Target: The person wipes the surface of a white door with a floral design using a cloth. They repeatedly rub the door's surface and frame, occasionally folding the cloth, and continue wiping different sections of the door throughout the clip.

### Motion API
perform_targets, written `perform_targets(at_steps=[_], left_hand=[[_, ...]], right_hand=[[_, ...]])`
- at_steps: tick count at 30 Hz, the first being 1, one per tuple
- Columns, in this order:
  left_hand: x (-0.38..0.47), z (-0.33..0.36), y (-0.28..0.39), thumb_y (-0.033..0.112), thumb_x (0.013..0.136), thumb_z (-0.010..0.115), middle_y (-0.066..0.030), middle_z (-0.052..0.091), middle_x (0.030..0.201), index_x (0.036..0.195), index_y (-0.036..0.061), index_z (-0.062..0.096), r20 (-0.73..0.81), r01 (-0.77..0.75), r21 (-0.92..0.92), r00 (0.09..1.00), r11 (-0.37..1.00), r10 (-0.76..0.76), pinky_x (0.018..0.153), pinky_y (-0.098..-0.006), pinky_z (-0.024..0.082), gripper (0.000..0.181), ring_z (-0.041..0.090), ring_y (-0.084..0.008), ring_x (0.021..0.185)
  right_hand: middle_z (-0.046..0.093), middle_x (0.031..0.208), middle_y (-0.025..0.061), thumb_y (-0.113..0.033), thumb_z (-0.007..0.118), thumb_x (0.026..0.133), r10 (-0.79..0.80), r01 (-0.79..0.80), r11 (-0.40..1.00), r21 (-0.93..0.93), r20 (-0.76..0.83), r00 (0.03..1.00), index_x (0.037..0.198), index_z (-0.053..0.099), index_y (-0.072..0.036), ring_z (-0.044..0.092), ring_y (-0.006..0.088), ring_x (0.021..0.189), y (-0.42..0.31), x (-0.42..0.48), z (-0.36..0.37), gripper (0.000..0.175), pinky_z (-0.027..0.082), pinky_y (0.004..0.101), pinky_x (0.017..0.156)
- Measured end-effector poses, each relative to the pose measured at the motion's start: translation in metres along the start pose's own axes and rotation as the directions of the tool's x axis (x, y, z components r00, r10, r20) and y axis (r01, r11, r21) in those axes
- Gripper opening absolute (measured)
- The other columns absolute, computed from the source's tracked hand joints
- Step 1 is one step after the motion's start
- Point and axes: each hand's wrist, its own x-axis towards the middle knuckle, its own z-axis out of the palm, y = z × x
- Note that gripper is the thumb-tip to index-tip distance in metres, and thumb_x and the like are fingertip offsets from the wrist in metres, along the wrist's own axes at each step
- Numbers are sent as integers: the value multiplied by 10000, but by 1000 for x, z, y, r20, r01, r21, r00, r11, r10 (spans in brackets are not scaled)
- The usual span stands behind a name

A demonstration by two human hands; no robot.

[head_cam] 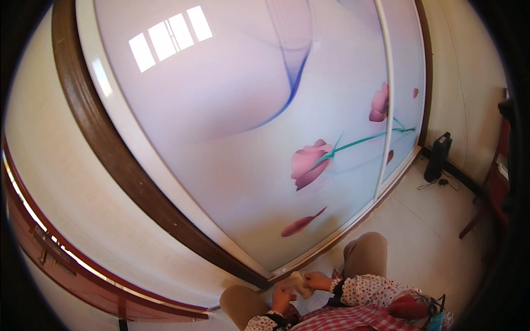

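Note:
Low in the head view, between two knees in brown trousers, my right hand [318, 281] grips a beige, soft-looking item [302, 285], perhaps folded cloth; its exact kind cannot be told. My left hand [283, 297] is close beside it on the left, fingers partly bent near its edge; whether it holds part of the item is unclear. Both sleeves are white with dots and have dark cuffs. A red and white checked cloth [343, 318] covers the lap. Near the right elbow lie a red patterned item [410, 307] and a light blue piece [436, 322].
Glossy sliding door panels [232, 165] with printed flowers stand in front, framed in dark brown wood [165, 223]. A red door [83, 285] is at the left. On the tiled floor [418, 231] at right are a black device [438, 157] with a cable and red furniture [492, 182].

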Motion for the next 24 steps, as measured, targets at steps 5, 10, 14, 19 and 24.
perform_targets(at_steps=[5, 10, 14, 19, 24], left_hand=[[-5, -3, 5, 287, 975, 748, -146, 661, 1222, 1477, 24, 477, -105, 24, -64, 994, 998, -31, 713, -384, 646, 629, 734, -251, 853], [1, -2, -2, 311, 920, 818, -138, 683, 1132, 1326, -2, 597, -139, -53, 4, 989, 999, 53, 627, -373, 635, 559, 727, -241, 833], [3, -4, -6, 308, 896, 840, -136, 699, 1022, 1219, -17, 630, -212, -43, -6, 976, 999, 41, 553, -360, 614, 504, 719, -230, 772], [1, -4, -4, 269, 903, 825, -139, 696, 963, 1131, -16, 621, -273, -131, -19, 954, 991, 121, 529, -347, 600, 419, 702, -217, 720], [-1, -3, 0, 263, 912, 812, -139, 684, 947, 1095, -16, 602, -270, -140, -44, 955, 989, 123, 506, -346, 590, 395, 696, -220, 700]], right_hand=[[706, 843, 113, -325, 735, 846, 57, -142, 918, 371, 231, 971, 1027, 729, -30, 677, 249, 747, -22, 0, -1, 346, 528, 393, 679], [656, 797, 50, -279, 758, 846, 87, -195, 915, 352, 300, 950, 1012, 737, -41, 621, 171, 704, -32, -5, -4, 291, 500, 339, 624], [681, 849, 57, -315, 769, 864, 84, -196, 904, 381, 291, 953, 1062, 743, -44, 641, 171, 746, -33, -9, -3, 337, 513, 337, 644], [748, 1027, 108, -390, 787, 876, 39, -159, 908, 387, 301, 953, 1225, 741, -44, 700, 206, 931, -33, -10, -3, 494, 548, 356, 781], [760, 1073, 150, -438, 779, 870, 33, -91, 973, 212, 261, 965, 1248, 733, -35, 710, 255, 980, -25, -3, -2, 554, 539, 379, 873]])
